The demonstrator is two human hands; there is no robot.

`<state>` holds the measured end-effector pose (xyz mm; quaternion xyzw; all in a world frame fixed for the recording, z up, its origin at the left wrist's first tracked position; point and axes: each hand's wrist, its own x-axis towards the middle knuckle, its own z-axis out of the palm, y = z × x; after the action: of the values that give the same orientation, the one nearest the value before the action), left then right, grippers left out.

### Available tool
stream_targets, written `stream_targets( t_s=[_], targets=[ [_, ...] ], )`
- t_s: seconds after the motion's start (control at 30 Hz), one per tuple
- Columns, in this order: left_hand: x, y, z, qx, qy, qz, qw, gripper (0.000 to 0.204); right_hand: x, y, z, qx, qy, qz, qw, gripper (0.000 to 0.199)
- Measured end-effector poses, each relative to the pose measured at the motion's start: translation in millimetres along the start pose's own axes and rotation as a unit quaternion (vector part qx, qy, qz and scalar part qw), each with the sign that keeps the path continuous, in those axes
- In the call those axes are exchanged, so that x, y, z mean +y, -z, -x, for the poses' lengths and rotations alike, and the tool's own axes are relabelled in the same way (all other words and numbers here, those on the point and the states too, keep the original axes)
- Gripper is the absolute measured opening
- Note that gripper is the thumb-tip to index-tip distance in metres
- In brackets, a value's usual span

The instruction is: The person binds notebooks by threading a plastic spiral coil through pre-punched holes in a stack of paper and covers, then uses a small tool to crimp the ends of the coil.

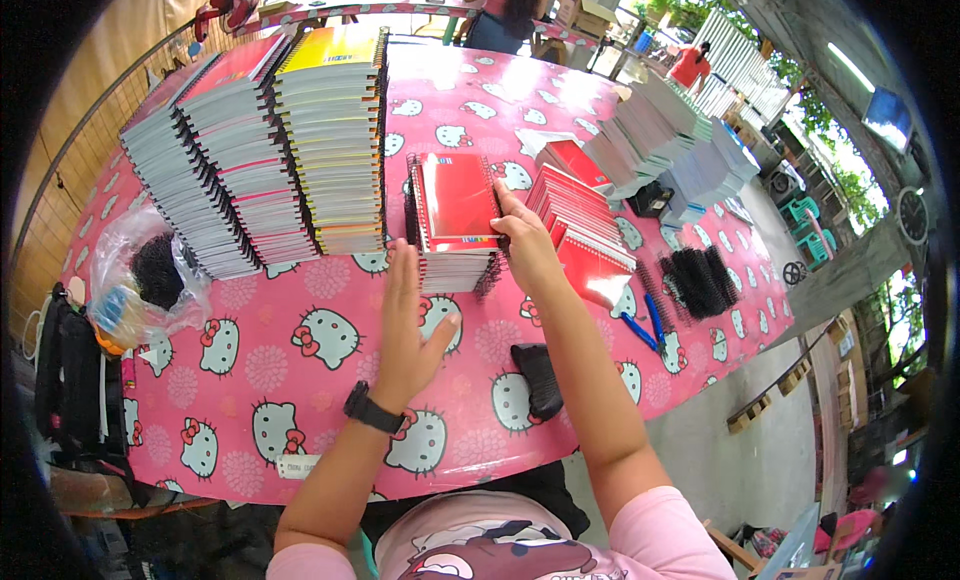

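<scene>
While both forearms enter from the bottom edge, a dark watch (372, 410) sits on the left wrist, lower centre. Pink patterned table (340, 402) fills mid-frame. Small black item (538, 380) lies right of lower centre, kind unclear.

Left hand (408, 325) is open, fingers straight, just beside the near left corner of the short notebook stack (455, 272); contact can't be told. Right hand (522, 235) is partly curled at the stack's right side, fingers at the coil edge of the red top notebook (458, 195); firm grip or light touch, can't tell. Stack is at frame centre, black coils showing on both sides, top notebook set back from the one under it.

Risk: uneven pressure from the hands could slide the top notebook off, since coil edges make the pile uneven; coils could also snag.

Right of centre: blue pliers (655, 323), loose black coils (700, 282), red notebooks (575, 215) leaning in a fanned row, which a bump from the right forearm could spread. Upper left: tall notebook stacks (330, 150), likely to topple if knocked. Upper right: paper piles (650, 130). Far top: a person in red (690, 70).
</scene>
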<state>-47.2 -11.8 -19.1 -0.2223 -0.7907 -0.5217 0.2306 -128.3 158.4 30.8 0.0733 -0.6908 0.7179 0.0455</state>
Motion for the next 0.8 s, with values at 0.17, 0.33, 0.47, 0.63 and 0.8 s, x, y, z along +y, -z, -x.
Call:
stream_targets(
  t_s=[0.17,0.33,0.47,0.63,0.8],
  targets=[
    [-4,-8,-10,-0.021,-0.008,-0.051,0.998,0.083,3,0,3,0.002,0.027,0.054,0.998,0.066],
    [5,-13,-6,0.036,-0.016,-0.106,0.994,0.082,-2,8,14,0.007,0.058,0.112,0.992,0.063],
    [14,-3,7,0.048,-0.045,-0.116,0.991,0.066,-19,77,42,0.1,0.135,0.371,0.914,0.052],
    [20,-16,10,0.028,-0.119,-0.067,0.99,0.048,31,188,67,0.218,0.15,0.586,0.766,0.046],
    [25,-17,15,0.016,-0.131,-0.056,0.99,0.046,24,201,59,0.284,0.188,0.534,0.774,0.03]
  ],
)
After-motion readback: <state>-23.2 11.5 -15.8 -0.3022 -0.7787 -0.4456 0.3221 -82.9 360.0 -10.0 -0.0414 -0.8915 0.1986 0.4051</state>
